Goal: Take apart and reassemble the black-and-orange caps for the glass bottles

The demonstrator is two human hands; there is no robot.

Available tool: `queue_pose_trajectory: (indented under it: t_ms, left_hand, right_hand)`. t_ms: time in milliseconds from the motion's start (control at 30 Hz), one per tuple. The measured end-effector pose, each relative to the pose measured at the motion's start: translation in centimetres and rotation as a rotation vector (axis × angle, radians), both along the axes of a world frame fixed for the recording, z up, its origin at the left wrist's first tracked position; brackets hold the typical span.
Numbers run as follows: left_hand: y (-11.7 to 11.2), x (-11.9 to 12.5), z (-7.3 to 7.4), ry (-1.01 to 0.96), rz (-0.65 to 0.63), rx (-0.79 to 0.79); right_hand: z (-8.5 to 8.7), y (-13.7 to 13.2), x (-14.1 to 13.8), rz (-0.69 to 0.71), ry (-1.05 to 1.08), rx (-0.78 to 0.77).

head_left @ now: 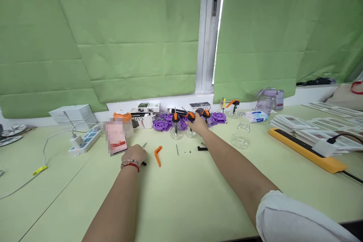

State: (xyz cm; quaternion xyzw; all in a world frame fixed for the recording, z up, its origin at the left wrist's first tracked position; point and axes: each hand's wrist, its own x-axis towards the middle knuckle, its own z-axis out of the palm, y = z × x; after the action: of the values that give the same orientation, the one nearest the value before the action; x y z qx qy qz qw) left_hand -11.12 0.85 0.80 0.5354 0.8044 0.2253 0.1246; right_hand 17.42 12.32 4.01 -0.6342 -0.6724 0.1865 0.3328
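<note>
My right hand (199, 125) reaches far across the pale green table and closes round a clear glass bottle with an orange and black pump top (190, 123). A like bottle (176, 126) stands just left of it, another (206, 117) just behind. My left hand (134, 155) rests on the table, fingers curled over a thin tool with a metal tip and black handle (144, 154). A loose orange trigger lever (158, 155) lies right of that hand. A small metal rod (177, 149) and a black part (202, 148) lie between my hands.
Purple plastic wheels (162, 124) are piled at the back by the window sill. An open glass jar (242, 135) stands to the right. A power strip (84, 140) and a phone (115, 137) lie left; a yellow bar (309, 150) and stacked cards (312, 126) lie right.
</note>
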Motion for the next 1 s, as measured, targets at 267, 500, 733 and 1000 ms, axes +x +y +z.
queue_pose_trajectory:
  t_ms: [267,500,733,1000]
  left_hand:
    - [-0.5,1.5,1.3,0.284,0.134,-0.187]
    - [-2.0,4.6,3.3,0.505,-0.014,0.297]
    - [-5.3,10.2,4.6,-0.377,-0.680,0.526]
    - [-5.3,11.2,4.5,-1.050,-0.568,0.142]
  right_hand:
    - [-0.3,0.5,0.2,-0.090,0.107,0.086]
    - [4.0,-5.3,1.1,-0.049,0.157,0.298]
    - [4.1,-16.5,-2.7,0.169,-0.241,0.261]
    - [1.2,-16.5,-2.1,0.472,0.075,0.069]
